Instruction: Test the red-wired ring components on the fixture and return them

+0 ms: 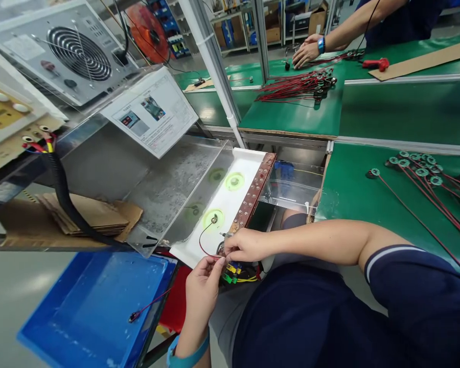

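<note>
Green bench (339, 197): Wired rings (421, 172) lie clustered, their red leads trailing toward me.
Far bench (287, 118): Red wires (295, 88) heaped; a red tool (376, 64) beside a cardboard strip (425, 60).
White plate (237, 162): I see one wired part (214, 219) within a yellow-green circle (219, 225).
Blue tray (80, 301): A lone connector (133, 317), red lead attached.
Shelf (76, 248): Stacked cardboard (88, 217).

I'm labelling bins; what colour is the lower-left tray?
The tray is blue; see the head view.

Tray (88, 312) left of the board (191, 248), bench (341, 189) to its right
</note>
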The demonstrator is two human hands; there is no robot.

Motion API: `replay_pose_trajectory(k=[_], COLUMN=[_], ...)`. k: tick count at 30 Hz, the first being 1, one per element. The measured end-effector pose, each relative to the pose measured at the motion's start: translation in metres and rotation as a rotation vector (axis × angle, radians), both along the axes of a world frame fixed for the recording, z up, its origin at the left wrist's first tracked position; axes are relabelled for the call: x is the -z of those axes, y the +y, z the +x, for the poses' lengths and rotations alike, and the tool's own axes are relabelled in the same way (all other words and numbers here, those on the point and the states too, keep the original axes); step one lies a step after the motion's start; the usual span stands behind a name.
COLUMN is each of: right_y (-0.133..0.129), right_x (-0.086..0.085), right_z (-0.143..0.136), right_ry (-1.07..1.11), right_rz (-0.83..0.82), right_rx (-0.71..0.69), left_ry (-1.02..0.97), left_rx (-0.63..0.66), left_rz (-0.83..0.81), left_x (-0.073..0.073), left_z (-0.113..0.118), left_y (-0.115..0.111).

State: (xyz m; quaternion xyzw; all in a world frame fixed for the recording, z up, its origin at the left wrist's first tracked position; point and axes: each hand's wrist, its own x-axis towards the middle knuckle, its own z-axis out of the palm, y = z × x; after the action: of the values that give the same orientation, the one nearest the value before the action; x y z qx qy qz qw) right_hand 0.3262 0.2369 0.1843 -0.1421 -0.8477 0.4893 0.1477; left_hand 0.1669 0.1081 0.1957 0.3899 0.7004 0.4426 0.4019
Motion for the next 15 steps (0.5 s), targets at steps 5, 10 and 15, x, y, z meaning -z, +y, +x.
replay_pose_trajectory(k=[5, 10, 15], right_y=[-0.002, -0.002, 0.002], right_x=[0.0, -0.01, -0.052], right_z=[-0.001, 0.0, 0.037], right_ry=[-0.015, -0.089, 0.108], right_rz=[0.041, 0.086, -0.174], right_rx=[-0.011, 0.038, 0.221], left_ry=[0.056, 0.149, 0.42], left_rx=[0.029, 0.019, 0.018], left_rz=[-0.003, 0.067, 0.243], left_x=[0.002, -0.003, 0.006], left_z=[-0.001, 0.004, 0.002], left_y=[-0.002, 0.0, -0.005])
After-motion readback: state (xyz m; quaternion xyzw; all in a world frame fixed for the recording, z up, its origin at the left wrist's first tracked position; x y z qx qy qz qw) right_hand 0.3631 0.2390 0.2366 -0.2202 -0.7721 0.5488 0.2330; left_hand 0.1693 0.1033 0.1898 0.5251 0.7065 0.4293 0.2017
